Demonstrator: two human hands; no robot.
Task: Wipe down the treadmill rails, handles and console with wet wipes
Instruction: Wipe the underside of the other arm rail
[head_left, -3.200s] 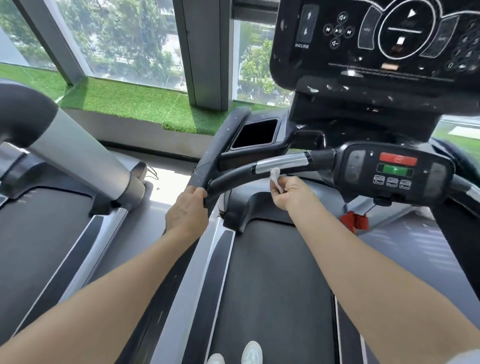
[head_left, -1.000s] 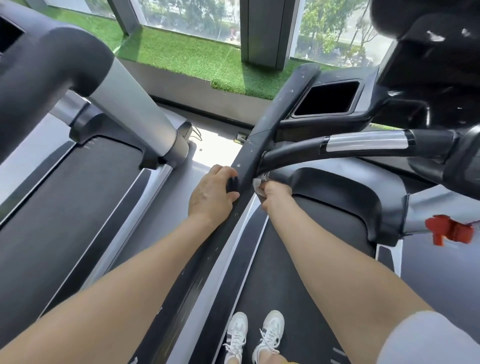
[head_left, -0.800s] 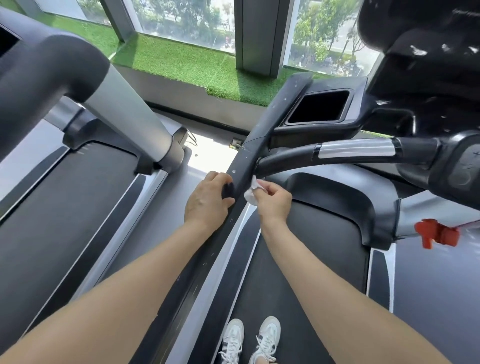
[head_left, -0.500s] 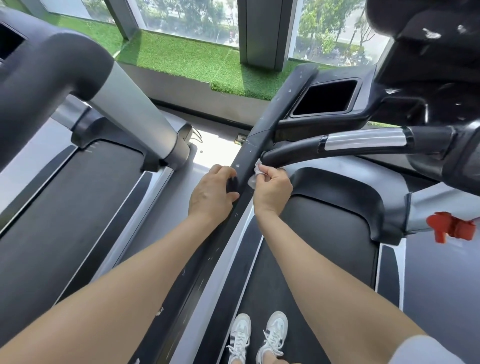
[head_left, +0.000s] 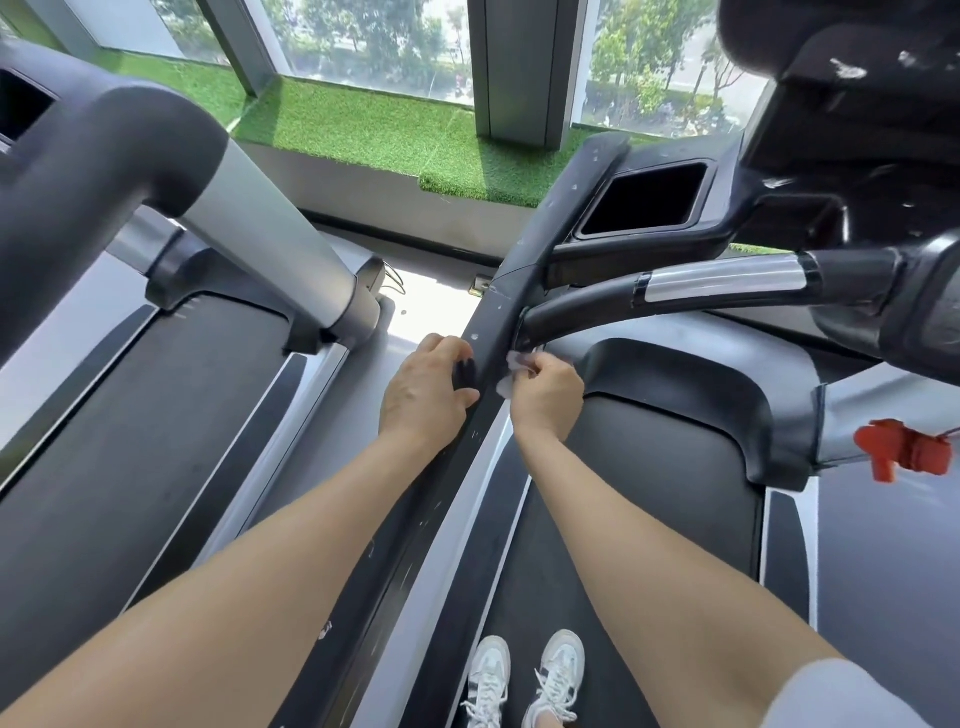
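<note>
A black side rail (head_left: 511, 306) of the treadmill runs from the console down toward me. My left hand (head_left: 423, 395) grips this rail from its left side, fingers curled over its top. My right hand (head_left: 545, 397) pinches a small white wet wipe (head_left: 511, 366) against the rail's right side, just below where the curved front handle (head_left: 597, 306) with its silver sensor band (head_left: 722, 280) joins it. The console's dark underside (head_left: 857, 104) fills the upper right.
A black tray pocket (head_left: 644, 200) sits beside the rail. A red safety clip (head_left: 901, 457) hangs at the right. The neighbouring treadmill's grey upright (head_left: 260, 228) and belt (head_left: 130, 441) lie to the left. My white shoes (head_left: 524, 680) stand on the belt. A green turf ledge (head_left: 389, 130) lines the window.
My right hand, with the wipe, moved from the silver-banded front handle down to its joint with the side rail and rubs there. My left hand kept its grip on the rail.
</note>
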